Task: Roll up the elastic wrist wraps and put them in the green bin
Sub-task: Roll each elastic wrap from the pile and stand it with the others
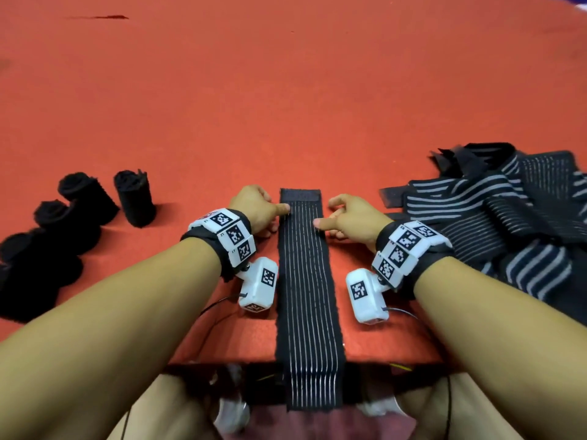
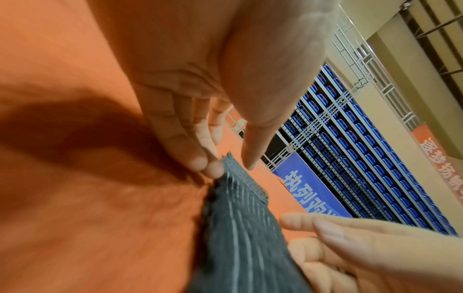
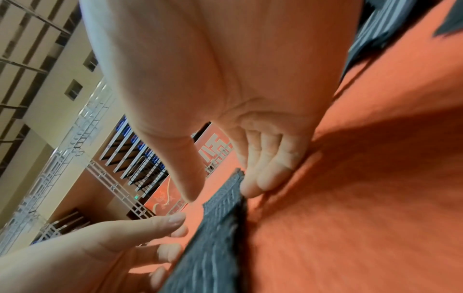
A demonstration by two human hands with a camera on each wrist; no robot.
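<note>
Flat down the middle of the orange felt table [image 1: 286, 90] lies one long black elastic wrist wrap with thin white lines [image 1: 305, 281], its near end hanging off the table's near edge. The left hand [image 1: 257, 211] sits at its left edge near the far end, thumb on the fabric, fingertips [image 2: 209, 168] touching the edge, fingers loosely bent, gripping nothing. The right hand [image 1: 352, 217] mirrors it on the right edge, thumb over the wrap, fingertips [image 3: 253, 188] against its side, relaxed too. Far left, a cluster of rolled black wraps [image 1: 63, 223] stands together. Right, a heap of unrolled striped wraps [image 1: 508, 217].
</note>
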